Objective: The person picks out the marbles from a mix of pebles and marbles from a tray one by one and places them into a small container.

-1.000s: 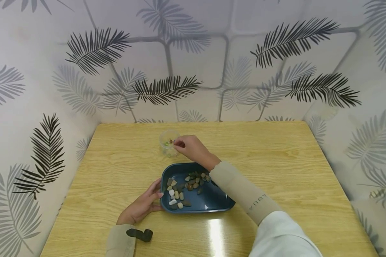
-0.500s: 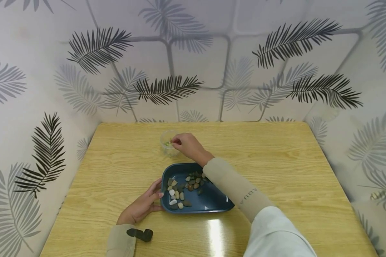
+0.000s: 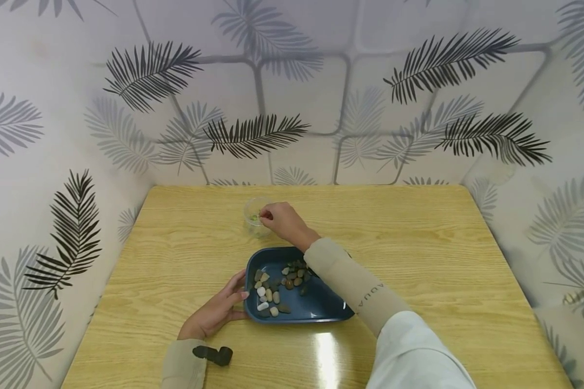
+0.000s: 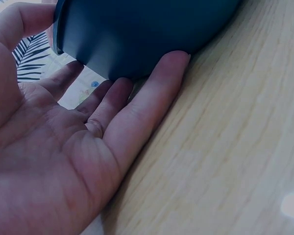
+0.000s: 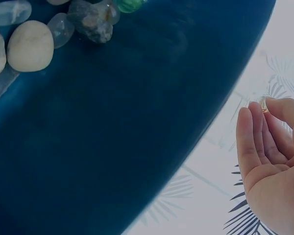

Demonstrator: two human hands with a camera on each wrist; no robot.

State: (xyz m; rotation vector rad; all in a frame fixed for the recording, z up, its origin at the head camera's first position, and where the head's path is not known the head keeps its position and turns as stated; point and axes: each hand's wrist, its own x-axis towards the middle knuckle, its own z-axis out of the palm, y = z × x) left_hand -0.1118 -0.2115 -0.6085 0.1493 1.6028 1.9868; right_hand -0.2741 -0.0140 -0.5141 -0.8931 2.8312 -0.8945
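Note:
A dark blue tray [image 3: 316, 312] with rounded corners lies on the table, stones [image 3: 269, 295] spread over its left and middle parts. My left hand [image 3: 220, 308] holds the tray's left end, thumb at the rim and fingers against the outer wall; the left wrist view has the little finger along its lower edge. Beyond the tray stands a clear round cup [image 3: 254, 227] with small green pieces inside. Over the cup's right side is my right hand [image 3: 284, 220], pinching a small clear glassy piece [image 5: 263, 104] with an orange tint between thumb and fingertips. My fingers hide part of the cup.
The right forearm crosses above the tray's right end and covers some dark stones. Pale stones [image 5: 30, 46] and a green glassy piece [image 5: 131, 4] show inside the tray. A leaf-patterned wall [image 3: 302, 156] closes off the wood-grain table [image 3: 418, 227] at the back and sides.
The right hand has shifted slightly left and inward over the cup. A reddish piece seen at its fingertips earlier no longer shows in the head view. The left hand stays on the tray.

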